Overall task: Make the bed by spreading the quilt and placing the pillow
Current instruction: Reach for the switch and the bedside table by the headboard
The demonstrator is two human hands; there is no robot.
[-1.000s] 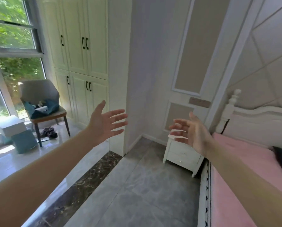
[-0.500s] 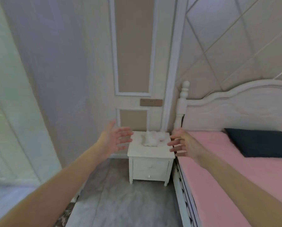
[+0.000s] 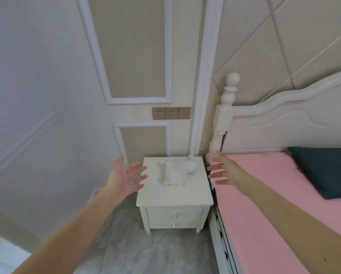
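Both hands empty, fingers spread apart. Left hand (image 3: 126, 177) and right hand (image 3: 228, 172) flank the nightstand (image 3: 173, 196). Dark pillow (image 3: 324, 171) lies right of the right hand, on the pink bed (image 3: 264, 214), long axis running along the headboard. Quilt not visible.

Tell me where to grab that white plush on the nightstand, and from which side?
Take the plush by its bulky body, one open hand on each flank: left hand from the left, right hand from the right. It lies low and rounded on the nightstand, with the small head end toward the wall, so the wide middle probably gives the surest hold.
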